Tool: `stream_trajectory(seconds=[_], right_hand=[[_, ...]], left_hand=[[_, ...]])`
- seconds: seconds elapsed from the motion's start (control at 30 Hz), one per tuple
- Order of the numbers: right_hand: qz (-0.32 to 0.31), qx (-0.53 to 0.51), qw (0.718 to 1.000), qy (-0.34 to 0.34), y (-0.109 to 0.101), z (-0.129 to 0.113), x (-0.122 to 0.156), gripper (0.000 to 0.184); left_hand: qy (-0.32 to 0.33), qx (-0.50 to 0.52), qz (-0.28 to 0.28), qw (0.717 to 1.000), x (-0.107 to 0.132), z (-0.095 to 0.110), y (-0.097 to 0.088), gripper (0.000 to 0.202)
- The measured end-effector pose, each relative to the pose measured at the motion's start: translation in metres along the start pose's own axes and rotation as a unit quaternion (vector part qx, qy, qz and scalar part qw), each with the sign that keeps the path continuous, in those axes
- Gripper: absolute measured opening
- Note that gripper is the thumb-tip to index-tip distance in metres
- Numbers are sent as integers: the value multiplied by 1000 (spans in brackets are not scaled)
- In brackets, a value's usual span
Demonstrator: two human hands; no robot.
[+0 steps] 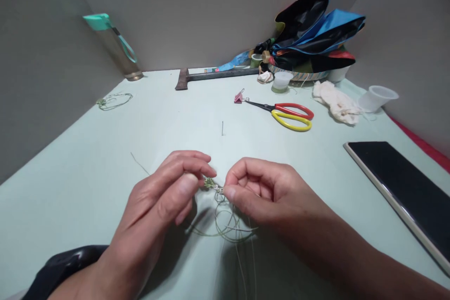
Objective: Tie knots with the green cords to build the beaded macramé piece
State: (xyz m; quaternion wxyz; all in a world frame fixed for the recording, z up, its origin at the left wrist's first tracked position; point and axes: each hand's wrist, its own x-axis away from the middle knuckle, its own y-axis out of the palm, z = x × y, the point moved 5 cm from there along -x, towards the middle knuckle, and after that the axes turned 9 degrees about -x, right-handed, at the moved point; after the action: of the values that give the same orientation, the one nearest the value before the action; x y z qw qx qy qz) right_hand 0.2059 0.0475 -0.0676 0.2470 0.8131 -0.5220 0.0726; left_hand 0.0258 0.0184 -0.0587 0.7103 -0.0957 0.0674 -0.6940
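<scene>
Between my two hands is a small knotted piece of green cord (209, 183), with pale bits beside the knot. My left hand (160, 201) is closed with its fingertips at the green end of the knot; the exact hold is partly hidden. Thumb and forefinger of my right hand (262, 190) pinch the cord just right of the knot. Below, thin green cord loops (227, 232) hang in coils, and pale thread ends (242, 262) trail toward me. A single thin strand (139, 163) sticks out left, behind my left hand.
Ahead lie a pin-like bit (222, 129), red-and-yellow-handled scissors (291, 116), a binder clip (238, 98) and a hammer-like tool (218, 75). A bottle (117, 49) and cord bundle (114, 101) are left; cups (378, 98), cloth (335, 103) and a phone (397, 192) right.
</scene>
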Motion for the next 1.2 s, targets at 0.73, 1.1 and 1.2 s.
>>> stream_trajectory(seconds=[0.73,1.1,1.2], right_hand=[[-45,-10,998,47,1,5,-1,19],[-117,-142,979,83,7,17,-5,28],[-80,-93,991,52,6,15,-5,23]], left_hand=[[-31,15,-62,997,-11,-5,5,22],[-61,73,-69,993,-9,-7,7,26],[-76,110,-78,988,-8,-11,11,21]])
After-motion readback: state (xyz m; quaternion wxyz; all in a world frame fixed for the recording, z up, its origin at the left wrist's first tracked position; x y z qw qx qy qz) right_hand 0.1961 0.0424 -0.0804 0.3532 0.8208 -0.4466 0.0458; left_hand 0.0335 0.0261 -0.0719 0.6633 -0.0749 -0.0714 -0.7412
